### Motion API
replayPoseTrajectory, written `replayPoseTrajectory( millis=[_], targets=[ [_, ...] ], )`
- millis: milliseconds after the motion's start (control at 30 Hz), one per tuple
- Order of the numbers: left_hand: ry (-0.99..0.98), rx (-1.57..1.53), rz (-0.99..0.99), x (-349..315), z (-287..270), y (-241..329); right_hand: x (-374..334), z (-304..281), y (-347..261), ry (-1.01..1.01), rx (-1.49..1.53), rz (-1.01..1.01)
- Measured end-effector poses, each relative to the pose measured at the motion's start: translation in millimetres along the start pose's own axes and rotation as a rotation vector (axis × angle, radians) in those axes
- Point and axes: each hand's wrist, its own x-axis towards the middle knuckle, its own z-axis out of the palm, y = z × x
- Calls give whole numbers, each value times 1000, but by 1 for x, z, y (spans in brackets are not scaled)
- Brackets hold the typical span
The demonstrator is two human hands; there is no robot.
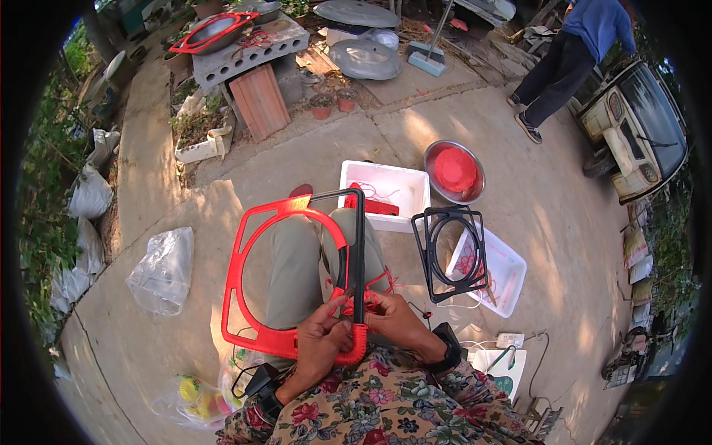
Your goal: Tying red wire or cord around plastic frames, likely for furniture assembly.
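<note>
A rectangular frame with a ring inside it [258, 343] lies across my lap, mostly wrapped in red strip. Its right bar and part of the top still show bare black. At its lower right corner, my left hand [323, 343] grips the frame, with thumb and fingers drawn together at the black bar. Just right of that bar my right hand [400, 320] has its fingers closed on a small bundle of red strip [377, 300]. Loose red strands hang by my knee. How the strip passes between the fingers is partly hidden.
Ahead stand a white foam box [406, 185] with red material and a metal basin [480, 167] holding a red object. To the right, a bare black frame [483, 248] leans over a white tray [508, 271]. Plastic bags [163, 271] lie left. A person [571, 67] walks near a vehicle [638, 133].
</note>
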Motion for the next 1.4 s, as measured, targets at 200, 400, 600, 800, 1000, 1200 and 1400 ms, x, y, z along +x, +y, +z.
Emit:
replayPoseTrajectory(
  millis=[200,400,600,800,1000,1200,1400],
  targets=[
    [-58,227,56,3,5,4,2,-16,12,-247,200,133],
    [-45,409,110,13,-4,-12,8,-22,8,-223,82,135],
    [42,541,215,18,-6,-23,12,-23,12,-187,-21,95],
    [100,335,37,16,6,-8,2,-34,-23,11,-230,-22],
    [114,212,4,14,4,-8,-21,-41,-29,405,-636,-402],
    [104,213,26,15,6,-14,-39,-12,16,130,-432,-77],
    [160,81,13,9,3,-12,-48,-26,30,332,-355,-9]
  ],
)
